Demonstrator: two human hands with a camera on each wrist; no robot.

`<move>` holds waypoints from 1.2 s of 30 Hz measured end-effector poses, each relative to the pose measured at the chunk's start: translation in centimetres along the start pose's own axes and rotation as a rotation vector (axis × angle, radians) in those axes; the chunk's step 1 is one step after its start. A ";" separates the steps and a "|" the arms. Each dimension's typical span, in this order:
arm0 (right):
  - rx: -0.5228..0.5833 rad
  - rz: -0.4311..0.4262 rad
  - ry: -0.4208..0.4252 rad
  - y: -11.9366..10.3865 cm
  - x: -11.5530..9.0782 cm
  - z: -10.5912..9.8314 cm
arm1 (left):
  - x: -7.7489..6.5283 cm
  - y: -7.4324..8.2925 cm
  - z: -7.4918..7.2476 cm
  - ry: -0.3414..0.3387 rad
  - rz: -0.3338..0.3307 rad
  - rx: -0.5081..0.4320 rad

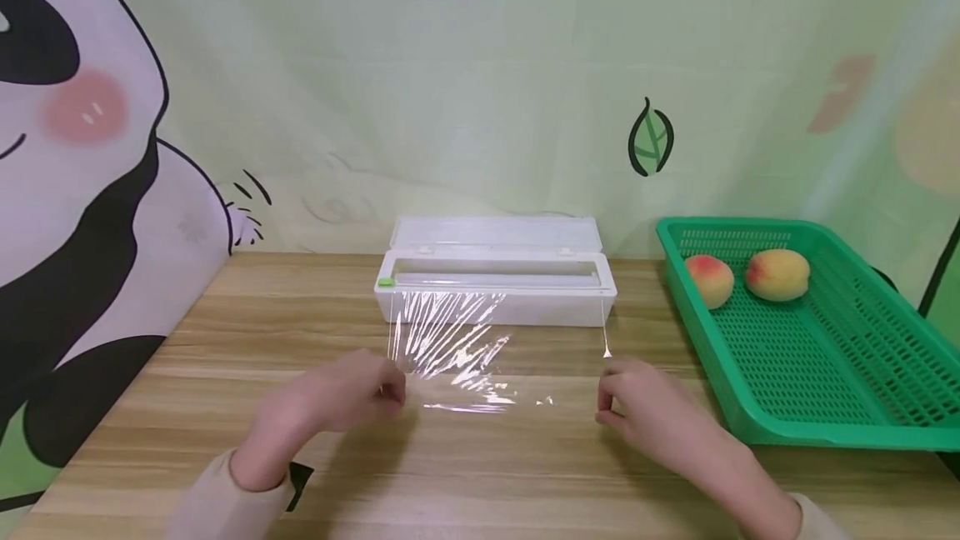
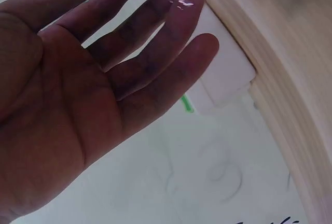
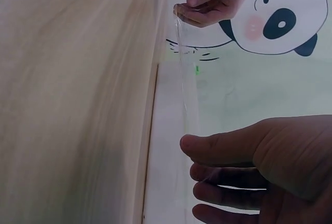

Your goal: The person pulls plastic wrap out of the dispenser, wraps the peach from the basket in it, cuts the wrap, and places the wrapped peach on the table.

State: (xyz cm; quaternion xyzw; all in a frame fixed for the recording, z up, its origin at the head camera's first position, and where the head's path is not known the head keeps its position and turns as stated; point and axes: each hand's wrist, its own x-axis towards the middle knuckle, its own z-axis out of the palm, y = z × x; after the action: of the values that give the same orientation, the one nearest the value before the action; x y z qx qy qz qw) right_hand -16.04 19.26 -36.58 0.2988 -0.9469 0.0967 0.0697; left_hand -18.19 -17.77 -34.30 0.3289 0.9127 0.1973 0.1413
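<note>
Behind everything hangs a pale green cloth backdrop (image 1: pixel 495 107), printed with leaves and, on the left, a large panda (image 1: pixel 112 157). Before it we have the wood-grained tabletop (image 1: pixel 487 490), its far edge meeting the cloth. Along the tabletop's right side, reaching from near the far right corner toward us, sits a green perforated basket (image 1: pixel 806 357).

At the middle of the far edge stands a long white box (image 1: pixel 495 257), its lid (image 1: pixel 495 232) tipped back against the cloth and a pale roll (image 1: pixel 495 280) lying in the opening. From the box's front, a sheet of clear film (image 1: pixel 465 357) stretches toward the tabletop's near edge, creased and glinting most on its left half; we cannot tell whether it touches the wood.

The two hands are well apart, one at each near corner of the film. The left hand (image 1: pixel 345 394) pinches the left corner, and the right hand (image 1: pixel 652 407) pinches the right one, thumb against forefinger, just beside the basket.

Smaller still, two red-and-yellow peaches (image 1: pixel 777 275) lie in the basket's far left part. Smallest, we notice a green tab (image 1: pixel 386 282) at the left end of the box's front edge.
</note>
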 end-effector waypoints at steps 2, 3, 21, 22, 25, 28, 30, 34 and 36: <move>-0.011 0.004 -0.005 0.1 0.0 0.3 | 0.2 0.0 0.2 -0.016 -0.030 0.015; -0.009 0.005 -0.008 0.2 0.0 0.5 | 0.2 0.0 0.3 -0.023 -0.044 0.018; 0.139 -0.120 -0.104 1.7 0.3 2.6 | 0.6 0.5 1.7 -0.087 -0.149 0.029; 0.139 -0.126 -0.108 1.7 0.3 2.6 | 0.6 0.5 1.7 -0.083 -0.147 0.033; 0.143 -0.140 -0.126 1.8 0.3 2.7 | 0.6 0.5 1.8 -0.080 -0.150 0.048; 0.138 -0.153 -0.133 1.9 0.3 2.8 | 0.6 0.5 1.9 -0.086 -0.155 0.047; 0.129 -0.165 -0.133 1.9 0.2 2.8 | 0.6 0.6 1.9 -0.094 -0.165 0.046; 0.114 -0.180 -0.164 1.8 0.0 2.5 | 0.5 0.7 1.8 -0.100 -0.183 0.031; 0.117 -0.181 -0.193 1.7 -0.1 2.1 | 0.5 0.7 1.8 -0.099 -0.198 0.023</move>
State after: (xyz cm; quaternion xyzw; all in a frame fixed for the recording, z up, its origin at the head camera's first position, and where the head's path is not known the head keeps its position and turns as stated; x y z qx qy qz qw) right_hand -17.06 20.21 -38.91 0.3946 -0.9110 0.1159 -0.0310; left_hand -17.50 -16.43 -35.59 0.2482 0.9347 0.1555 0.2015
